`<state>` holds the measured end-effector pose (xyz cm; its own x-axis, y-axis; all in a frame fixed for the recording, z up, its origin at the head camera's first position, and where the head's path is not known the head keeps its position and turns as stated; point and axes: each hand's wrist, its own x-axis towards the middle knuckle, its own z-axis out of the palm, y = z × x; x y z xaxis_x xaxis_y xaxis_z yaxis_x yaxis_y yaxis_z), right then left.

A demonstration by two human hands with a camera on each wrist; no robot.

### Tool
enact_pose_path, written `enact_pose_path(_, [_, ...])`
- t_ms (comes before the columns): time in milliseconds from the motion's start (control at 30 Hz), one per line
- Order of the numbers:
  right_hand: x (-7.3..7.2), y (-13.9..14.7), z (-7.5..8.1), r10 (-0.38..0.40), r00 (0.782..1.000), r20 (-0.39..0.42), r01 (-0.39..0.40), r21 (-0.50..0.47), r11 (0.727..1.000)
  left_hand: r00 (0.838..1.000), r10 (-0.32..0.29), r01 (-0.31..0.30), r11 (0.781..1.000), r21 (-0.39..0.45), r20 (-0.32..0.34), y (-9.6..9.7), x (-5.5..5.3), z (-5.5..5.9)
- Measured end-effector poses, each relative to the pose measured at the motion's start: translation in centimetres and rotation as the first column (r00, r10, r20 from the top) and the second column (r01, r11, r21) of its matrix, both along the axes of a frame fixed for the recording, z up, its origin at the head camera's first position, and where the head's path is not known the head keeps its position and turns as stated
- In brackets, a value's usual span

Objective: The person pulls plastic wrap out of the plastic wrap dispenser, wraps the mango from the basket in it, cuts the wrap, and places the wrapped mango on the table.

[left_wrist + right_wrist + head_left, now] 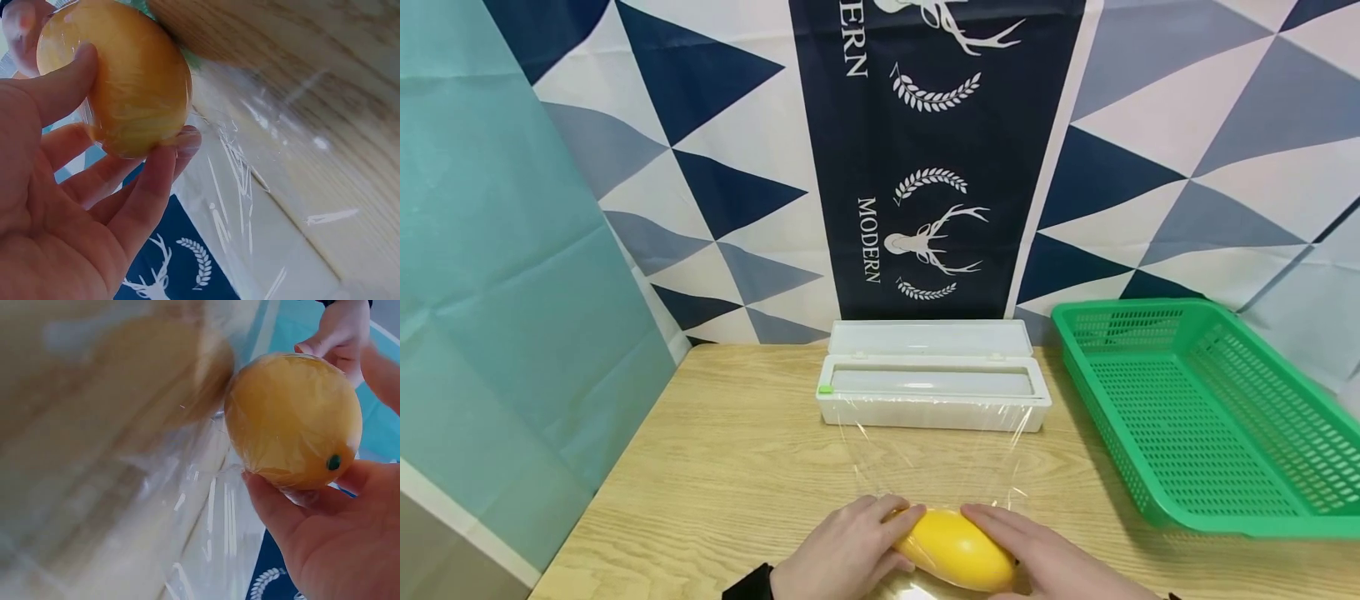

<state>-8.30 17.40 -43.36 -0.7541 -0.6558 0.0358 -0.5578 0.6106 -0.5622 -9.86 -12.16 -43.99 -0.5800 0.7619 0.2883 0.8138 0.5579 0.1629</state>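
A smooth yellow oval fruit (955, 550), with a dark green spot at one end in the right wrist view, is held between both hands at the front of the table. Clear plastic wrap (231, 162) clings round it and stretches back to a white wrap dispenser (925, 414) with its lid raised. My left hand (846, 550) grips the fruit's left end, thumb on one side and fingers curled on the other. At the opposite end, my right hand (1045, 554) holds it with bent fingers; its thumb is partly out of view.
On the right stands a green plastic basket (1127, 310) with perforated sides. The wooden table (737, 433) ends at a patterned cloth backdrop (925, 150) behind the dispenser. A light-blue cloth (512, 292) hangs on the left.
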Motion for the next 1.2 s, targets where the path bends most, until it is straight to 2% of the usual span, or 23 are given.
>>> enact_pose_path(133, [-0.1,-0.5,0.6,-0.029,0.999,0.042,0.026,0.055,0.998,0.998,-0.007,0.007,1.0,0.006,0.061,-0.2,-0.2,0.1])
enact_pose_path(200, [-0.4,-0.6,0.7,-0.012,0.999,0.051,0.009,0.053,0.999,0.995,-0.004,0.004,1.0,0.008,0.099,-0.3,-0.3,0.2])
enact_pose_path(333, [-1.3,-0.5,1.0,0.007,0.993,0.118,-0.012,0.045,0.999,0.989,0.02,-0.018,1.0,-0.011,0.148,-0.4,-0.5,0.5])
enact_pose_path(433, [-1.8,-0.4,1.3,0.001,0.986,0.166,-0.01,0.051,0.999,0.991,0.023,-0.02,0.999,-0.026,0.134,-0.4,-0.7,0.7])
enact_pose_path(533, [-2.1,-0.4,1.4,0.01,0.988,0.155,-0.019,0.059,0.998,0.995,0.012,-0.01,1.0,-0.019,0.104,-0.4,-0.9,0.7])
enact_pose_path(600, [-2.2,-0.5,1.4,0.022,0.99,0.138,-0.029,0.048,0.998,0.996,0.012,-0.011,1.0,-0.013,0.09,-0.3,-1.0,0.7])
enact_pose_path(700, [-2.4,-0.5,1.2,0.035,0.992,0.125,-0.037,0.015,0.999,0.992,0.033,-0.033,0.999,0.003,0.118,-0.2,-1.0,0.5])
enact_pose_path(833, [-2.5,-0.4,0.9,0.01,0.993,0.118,-0.007,-0.028,1.0,0.969,0.091,-0.109,0.992,0.065,0.229,0.0,-1.0,0.2])
enact_pose_path(967, [-2.6,-0.1,0.7,-0.001,0.993,0.116,0.014,-0.109,0.994,0.954,0.11,-0.149,0.981,0.121,0.278,0.2,-1.1,0.0])
enact_pose_path(1100, [-2.8,0.0,0.5,0.001,0.99,0.141,0.021,-0.155,0.988,0.958,0.101,-0.138,0.983,0.123,0.27,0.4,-1.0,-0.1])
enact_pose_path(1200, [-3.0,0.1,0.4,0.002,0.985,0.171,0.026,-0.164,0.986,0.967,0.089,-0.116,0.988,0.101,0.238,0.5,-0.9,-0.1])
